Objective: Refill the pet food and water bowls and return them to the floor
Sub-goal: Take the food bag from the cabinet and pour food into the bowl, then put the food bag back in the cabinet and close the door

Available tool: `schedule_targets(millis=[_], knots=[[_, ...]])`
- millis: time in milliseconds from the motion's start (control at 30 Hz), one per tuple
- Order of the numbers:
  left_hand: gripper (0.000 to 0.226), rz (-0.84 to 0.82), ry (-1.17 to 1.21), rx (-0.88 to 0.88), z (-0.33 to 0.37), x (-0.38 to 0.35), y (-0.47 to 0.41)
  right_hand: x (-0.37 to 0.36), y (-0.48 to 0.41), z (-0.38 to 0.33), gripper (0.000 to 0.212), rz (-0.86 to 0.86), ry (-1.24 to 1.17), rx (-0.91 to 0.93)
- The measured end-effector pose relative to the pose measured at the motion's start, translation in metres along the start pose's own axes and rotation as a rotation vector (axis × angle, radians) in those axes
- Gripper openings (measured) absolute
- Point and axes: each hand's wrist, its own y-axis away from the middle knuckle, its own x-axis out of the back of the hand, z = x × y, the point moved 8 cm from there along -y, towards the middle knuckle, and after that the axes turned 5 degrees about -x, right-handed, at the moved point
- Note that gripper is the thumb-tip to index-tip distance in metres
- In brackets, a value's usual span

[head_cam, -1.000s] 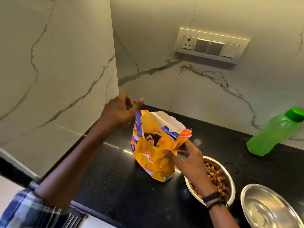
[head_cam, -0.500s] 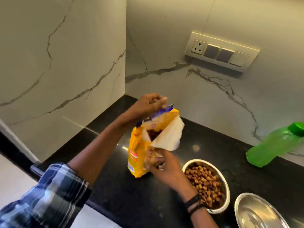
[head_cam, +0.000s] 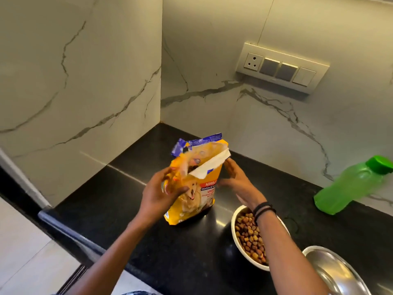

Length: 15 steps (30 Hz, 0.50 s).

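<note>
A yellow pet food bag stands upright on the black counter, its top open and partly folded over. My left hand grips the bag's left edge. My right hand rests flat against the bag's right side, fingers spread. A white bowl filled with brown kibble sits on the counter under my right forearm. An empty steel bowl sits at the bottom right. A green water bottle leans against the wall at the right.
Marble walls meet in a corner behind the bag. A switch panel is mounted on the back wall. The counter's front edge runs diagonally at lower left, with pale floor beyond it.
The bag has turned so its dog picture faces me. My left hand dropped from the bag's top to its left edge. My right hand moved from the front to the right side.
</note>
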Motion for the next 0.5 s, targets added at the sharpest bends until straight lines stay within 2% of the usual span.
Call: schedule_targets(millis=[67,100,167,233,333,500], knots=[[0.034,0.087,-0.078,-0.03,0.004,0.003,-0.007,-0.008,-0.014,-0.003,0.077,-0.046,-0.105,-0.014],[0.018,0.111,-0.11,-0.045,0.007,0.005,-0.011,-0.01,-0.018,-0.004,0.059,-0.029,-0.068,-0.006],[0.01,0.137,-0.142,-0.065,0.013,0.008,-0.017,-0.002,-0.018,-0.012,0.024,0.134,0.103,0.084],[0.011,0.184,-0.115,-0.09,0.023,0.019,-0.02,0.01,-0.01,-0.021,0.008,0.307,0.193,0.181],[0.006,0.264,0.017,-0.158,0.056,0.039,-0.028,0.026,0.019,-0.044,0.013,0.41,0.125,0.28],[0.027,0.311,0.112,-0.385,0.168,0.056,-0.045,0.059,0.09,-0.126,0.026,0.46,-0.022,0.481]])
